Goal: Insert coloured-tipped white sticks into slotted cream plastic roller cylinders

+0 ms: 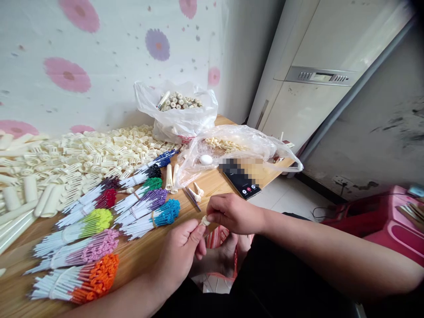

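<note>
Both my hands meet over the table's front edge on a small cream plastic piece (206, 220). My left hand (181, 248) pinches its lower end between thumb and forefinger. With its fingers curled, my right hand (233, 214) grips the upper end. Much of the piece is covered by the fingers. Just beyond lie metal tweezers (192, 199) and cream pointed plastic pieces (198, 191). Left of my hands, banded bundles of thin white sticks have coloured ends: the blue bundle (165, 213) is nearest, the orange bundle (96, 279) sits at the front left.
Slotted cream plastic tubes (82, 154) are heaped at the back left. A white bag (182, 119) holds cream cylinders; a clear bag (238, 134) holds small cream parts. A phone (240, 179) lies near the right edge. A pink stool-like object (380, 216) stands right.
</note>
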Motion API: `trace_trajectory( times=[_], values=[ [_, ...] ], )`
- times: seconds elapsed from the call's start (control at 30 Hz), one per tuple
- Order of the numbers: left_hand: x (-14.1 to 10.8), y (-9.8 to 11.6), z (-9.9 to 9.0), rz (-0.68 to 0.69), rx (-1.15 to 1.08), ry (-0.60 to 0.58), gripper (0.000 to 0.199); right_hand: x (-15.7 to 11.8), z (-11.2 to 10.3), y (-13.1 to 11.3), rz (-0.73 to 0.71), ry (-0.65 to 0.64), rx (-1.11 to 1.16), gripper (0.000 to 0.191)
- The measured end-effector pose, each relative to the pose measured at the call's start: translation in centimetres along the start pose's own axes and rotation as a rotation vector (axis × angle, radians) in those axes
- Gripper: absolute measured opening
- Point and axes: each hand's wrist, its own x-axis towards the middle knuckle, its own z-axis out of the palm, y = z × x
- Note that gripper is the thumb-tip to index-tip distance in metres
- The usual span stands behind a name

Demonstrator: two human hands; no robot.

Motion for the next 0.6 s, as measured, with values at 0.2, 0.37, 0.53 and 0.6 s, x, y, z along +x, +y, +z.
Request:
trace_trajectory(
  times=[0.2, 0.37, 0.53, 0.6],
  values=[
    [-0.4, 1.1, 0.2, -0.048, -0.211, 0.029, 0.057, 1.2, -3.5, 3.9, -0.097, 0.299, -0.212, 0.02],
    [-3.7, 1.9, -0.9, 0.028, -0.004, -0.281, 0.032, 3.4, -2.5, 5.1, 0.005, 0.064, -0.73, 0.025],
    [-6.8, 1.3, -4.4, 0.088, 0.13, -0.114, 0.021, 4.5, 0.0, 5.0, -0.034, -0.049, -0.737, 0.018],
    [-7.6, 1.1, -6.2, 0.077, 0.108, 0.057, 0.018, 4.3, 0.0, 5.0, -0.023, -0.057, -0.732, 0.015]
  ],
)
